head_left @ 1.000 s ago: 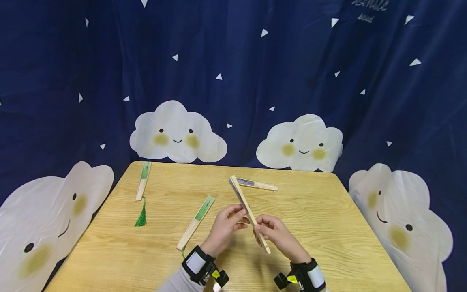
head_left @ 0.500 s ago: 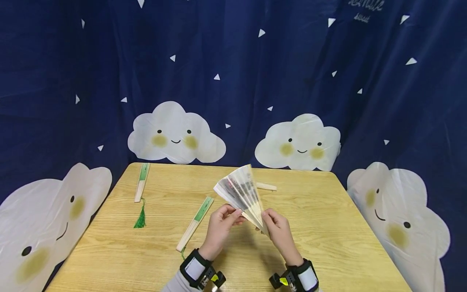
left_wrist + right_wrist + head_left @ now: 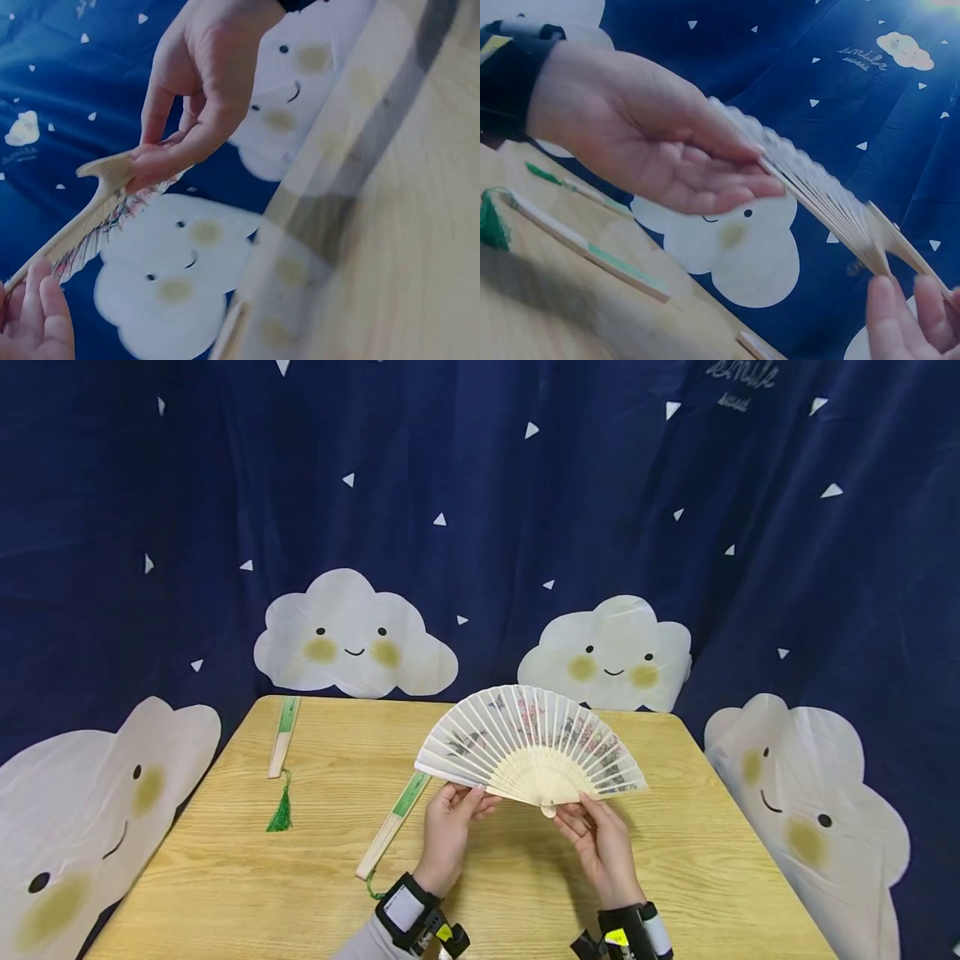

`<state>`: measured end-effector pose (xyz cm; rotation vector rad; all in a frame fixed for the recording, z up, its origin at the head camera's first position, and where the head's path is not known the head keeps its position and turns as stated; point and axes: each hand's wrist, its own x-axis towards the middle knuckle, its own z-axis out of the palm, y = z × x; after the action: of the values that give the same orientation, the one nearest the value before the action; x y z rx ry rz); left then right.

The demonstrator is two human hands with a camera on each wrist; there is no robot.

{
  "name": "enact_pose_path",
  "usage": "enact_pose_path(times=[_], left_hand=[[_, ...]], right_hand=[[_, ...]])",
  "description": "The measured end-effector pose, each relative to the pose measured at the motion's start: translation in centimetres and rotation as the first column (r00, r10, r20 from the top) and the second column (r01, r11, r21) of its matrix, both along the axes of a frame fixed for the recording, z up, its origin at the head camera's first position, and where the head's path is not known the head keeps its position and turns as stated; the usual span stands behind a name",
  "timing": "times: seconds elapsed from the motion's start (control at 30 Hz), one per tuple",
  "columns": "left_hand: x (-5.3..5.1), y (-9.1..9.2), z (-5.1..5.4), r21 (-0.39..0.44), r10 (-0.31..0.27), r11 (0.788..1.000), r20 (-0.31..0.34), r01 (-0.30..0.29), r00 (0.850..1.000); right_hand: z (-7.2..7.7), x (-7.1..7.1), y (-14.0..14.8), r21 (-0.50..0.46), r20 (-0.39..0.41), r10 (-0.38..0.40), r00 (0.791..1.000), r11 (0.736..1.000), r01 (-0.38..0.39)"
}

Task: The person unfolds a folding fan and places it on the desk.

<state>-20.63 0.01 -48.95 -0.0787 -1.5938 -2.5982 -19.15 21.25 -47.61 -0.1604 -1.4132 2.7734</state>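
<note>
Blue curtain (image 3: 480, 468) with white clouds (image 3: 356, 639) hangs at twelve o'clock behind the wooden desk (image 3: 712, 860). Above it, fingers (image 3: 450, 794) of left hand (image 3: 450, 835) and right hand (image 3: 602, 843) pinch the spread fan (image 3: 534, 747) at its eight and five o'clock.

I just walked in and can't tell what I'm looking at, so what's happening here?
A person holds up a pale printed folding fan, spread wide above the wooden table. The left hand and right hand grip its lower edge on either side of the pivot. One closed green-and-cream fan lies near the table's far left corner; a second closed fan lies nearer, beside the left hand.
</note>
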Motion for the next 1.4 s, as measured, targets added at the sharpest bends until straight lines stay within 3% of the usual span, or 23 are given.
enact_pose_path(times=[0.17,0.33,0.47,0.63,0.7,0.8,0.9,1.1,1.4], left_hand=[[-0.9,2.3,-1.1,0.099,0.002,0.995,0.123,-0.014,0.992],[-2.2,5.1,-2.1,0.098,-0.035,0.995,0.234,0.013,0.972],[-3.2,6.9,-2.4,0.080,-0.171,0.985,0.273,0.154,0.947],[-4.4,8.2,-3.0,0.018,-0.376,0.922,0.270,0.386,0.886],[-4.7,8.5,-3.2,-0.012,-0.415,0.900,0.273,0.435,0.868],[-4.7,8.7,-3.4,-0.056,-0.433,0.882,0.291,0.467,0.853],[-4.5,8.6,-3.4,-0.088,-0.428,0.876,0.312,0.474,0.848],[-4.7,8.0,-3.6,-0.101,-0.384,0.896,0.315,0.433,0.868],[-5.9,7.3,-4.2,-0.070,-0.357,0.914,0.331,0.400,0.873]], right_hand=[[-0.5,0.3,0.8,-0.011,0.024,-0.106,0.994,0.994,0.106],[-0.9,0.0,3.1,0.076,0.088,-0.193,0.977,0.980,0.186],[-1.2,-0.6,6.3,0.145,0.082,-0.191,0.978,0.973,0.178],[-1.6,-1.9,11.3,0.182,0.002,-0.129,0.992,0.975,0.126],[-1.8,-2.8,13.2,0.173,-0.002,-0.098,0.995,0.980,0.097],[-2.1,-4.3,15.7,0.153,0.033,-0.070,0.997,0.986,0.065],[-2.5,-5.6,17.7,0.126,0.105,-0.072,0.992,0.990,0.058],[-3.1,-8.0,19.3,0.039,0.241,-0.090,0.966,0.996,0.083],[-4.7,-11.4,19.4,-0.026,0.306,-0.058,0.950,0.997,0.069]])
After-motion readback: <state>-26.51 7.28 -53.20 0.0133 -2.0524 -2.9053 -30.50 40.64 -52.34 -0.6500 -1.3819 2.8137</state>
